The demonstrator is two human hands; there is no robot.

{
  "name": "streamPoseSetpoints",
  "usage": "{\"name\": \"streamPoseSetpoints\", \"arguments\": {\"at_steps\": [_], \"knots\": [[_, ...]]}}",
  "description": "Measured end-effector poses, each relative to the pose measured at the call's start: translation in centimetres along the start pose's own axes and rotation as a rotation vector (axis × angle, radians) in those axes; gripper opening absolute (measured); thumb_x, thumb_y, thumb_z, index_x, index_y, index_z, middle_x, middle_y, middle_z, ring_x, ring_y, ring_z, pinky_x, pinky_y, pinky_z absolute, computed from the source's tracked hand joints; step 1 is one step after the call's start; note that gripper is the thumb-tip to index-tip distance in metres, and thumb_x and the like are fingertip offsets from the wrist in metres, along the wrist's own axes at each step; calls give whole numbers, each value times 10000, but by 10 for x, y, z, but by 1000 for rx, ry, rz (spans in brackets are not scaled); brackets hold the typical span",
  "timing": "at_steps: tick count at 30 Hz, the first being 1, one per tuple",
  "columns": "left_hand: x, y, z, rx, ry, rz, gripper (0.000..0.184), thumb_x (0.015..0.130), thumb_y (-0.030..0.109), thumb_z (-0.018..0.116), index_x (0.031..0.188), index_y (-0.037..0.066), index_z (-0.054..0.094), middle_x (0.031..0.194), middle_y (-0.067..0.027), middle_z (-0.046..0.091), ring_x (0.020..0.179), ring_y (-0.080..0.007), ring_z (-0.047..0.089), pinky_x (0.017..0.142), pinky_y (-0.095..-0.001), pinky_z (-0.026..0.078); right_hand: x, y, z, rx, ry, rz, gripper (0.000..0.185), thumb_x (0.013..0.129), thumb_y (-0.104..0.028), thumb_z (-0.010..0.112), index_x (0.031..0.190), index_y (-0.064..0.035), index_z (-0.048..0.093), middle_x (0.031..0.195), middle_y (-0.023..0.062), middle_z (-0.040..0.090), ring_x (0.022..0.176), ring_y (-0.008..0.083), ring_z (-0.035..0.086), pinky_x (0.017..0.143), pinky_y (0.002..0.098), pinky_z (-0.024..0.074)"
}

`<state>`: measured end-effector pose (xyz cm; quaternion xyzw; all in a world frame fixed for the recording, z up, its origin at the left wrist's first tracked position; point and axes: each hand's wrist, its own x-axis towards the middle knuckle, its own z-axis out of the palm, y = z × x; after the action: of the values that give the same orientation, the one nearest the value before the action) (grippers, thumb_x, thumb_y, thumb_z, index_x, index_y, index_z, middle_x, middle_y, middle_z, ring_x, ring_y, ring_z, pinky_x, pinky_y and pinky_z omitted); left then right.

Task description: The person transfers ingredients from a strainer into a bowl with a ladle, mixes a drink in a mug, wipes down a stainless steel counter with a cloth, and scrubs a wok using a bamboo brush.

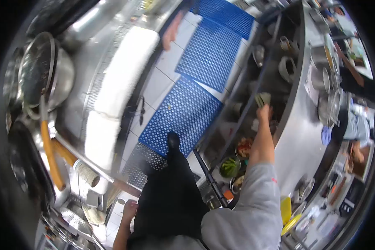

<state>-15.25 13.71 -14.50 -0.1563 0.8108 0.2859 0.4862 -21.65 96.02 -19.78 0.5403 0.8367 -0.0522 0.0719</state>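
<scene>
My right hand (264,112) reaches into the shelving under the steel counter on the right. Its fingers are closed on a pale green, bundle-like object (262,99) whose kind I cannot make out. Just below that forearm, on the shelf, are a container of green vegetables (229,167) and a bowl of red and orange food (244,146). My left hand (130,209) hangs beside my black trouser leg, fingers curled, with nothing seen in it. A brown wooden block or handle (127,188) is close above it.
Blue perforated mats (183,114) cover the white tiled floor ahead. White folded towels (106,100) line the left steel edge, by a wok (63,79) and a wooden-handled strainer (50,150). Pots (321,79) stand on the right counter (293,137). Another person (357,123) is beyond it.
</scene>
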Motion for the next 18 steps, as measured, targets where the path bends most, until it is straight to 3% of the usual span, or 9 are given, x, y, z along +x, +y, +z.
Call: {"name": "streamPoseSetpoints", "arguments": {"at_steps": [2,3,8,9,10,11,12,13,18], "knots": [[19,18,13,76,60,204,286,823,207,657,1033,12,655,989,-176,688,941,-331,665,866,-416,525,-21,-11,32,208,5,-61,423,844,-139,631,1248,-27,575,1171,275,605,1125,458,571,938,522,473],[17,51,12,61,37,240,323,834,222,660,1083,17,652,1008,-179,687,965,-334,662,880,-413,520,-46,-20,61,172,294,-396,378,851,-162,643,1200,-23,604,1090,256,641,1086,438,595,932,518,474],[10,122,28,-281,-203,303,481,923,329,650,1310,49,592,1185,-132,672,1096,-291,638,948,-403,496,-198,-91,200,287,-725,-519,228,846,-161,663,1034,-45,716,1000,177,735,952,300,705,830,408,545],[2,126,28,-371,-266,319,499,943,349,641,1341,55,579,1226,-123,664,1127,-277,630,972,-396,487,-251,-111,218,209,-727,-611,263,846,-251,695,1041,-77,724,981,132,740,921,293,700,805,412,549],[-5,117,32,-376,-268,387,504,957,363,629,1356,60,571,1265,-119,644,1168,-262,605,1003,-381,466,-305,-134,228,130,-731,-702,308,847,-341,727,1048,-108,732,961,87,745,889,287,696,779,415,553],[-3,108,33,-372,-267,461,509,971,376,618,1370,64,564,1305,-116,623,1208,-247,580,1034,-367,445,-339,-156,216,228,-1029,-802,337,848,-416,738,1044,-142,744,966,89,741,899,273,695,832,404,542],[-5,97,31,-361,-270,539,514,986,390,606,1384,69,557,1344,-113,603,1249,-232,555,1065,-353,424,-378,-162,246,347,-824,-1154,341,869,-410,724,1074,-138,733,937,110,729,906,245,696,853,371,532],[-21,93,15,-472,-428,371,561,1001,414,583,1434,65,517,1428,-127,538,1343,-232,474,1142,-339,341,-409,-179,243,370,-896,-1241,360,873,-403,718,1092,-119,725,948,124,729,922,244,700,854,366,533],[18,-113,66,-631,-234,625,590,1030,440,515,1463,41,471,1435,-102,537,1334,-201,474,1151,-340,323,-487,-248,148,73,-1086,-1476,384,883,-366,695,1137,-80,715,964,151,732,901,272,713,813,376,553]]}}
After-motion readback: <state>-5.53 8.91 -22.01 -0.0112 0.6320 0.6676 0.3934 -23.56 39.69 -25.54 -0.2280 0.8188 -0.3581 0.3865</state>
